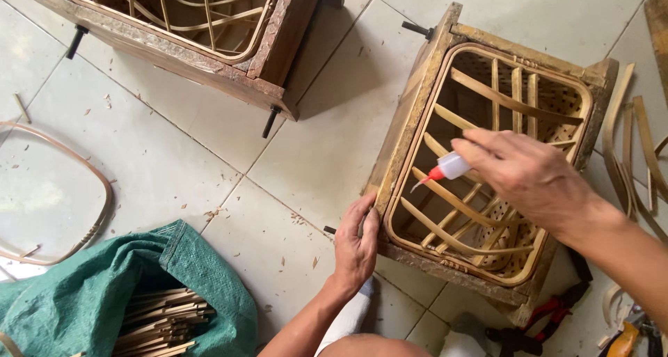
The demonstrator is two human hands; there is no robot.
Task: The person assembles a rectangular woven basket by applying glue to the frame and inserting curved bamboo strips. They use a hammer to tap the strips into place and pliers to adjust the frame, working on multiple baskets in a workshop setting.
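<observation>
We saw the right hand (529, 172) clamped on a small glue bottle (445, 169), its tip over the basket (487, 162) slats; the left hand (356, 242) gripped the wooden frame (407, 124) corner on the floor.

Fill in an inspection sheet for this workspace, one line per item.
Surface: pale tiled floor, strewn with small shavings.
Job's things: wooden mould frame holding a bamboo basket; small glue bottle, red nozzle aimed at the rim.
Clutter: green sack of bamboo sticks; bent bamboo hoop; loose bamboo strips; red-handled tool.
Grippers: left hand grips the frame's edge; right hand holds the bottle.
Cables: nothing seen.
Surroundings: second mould frame with another basket, upper left.
</observation>
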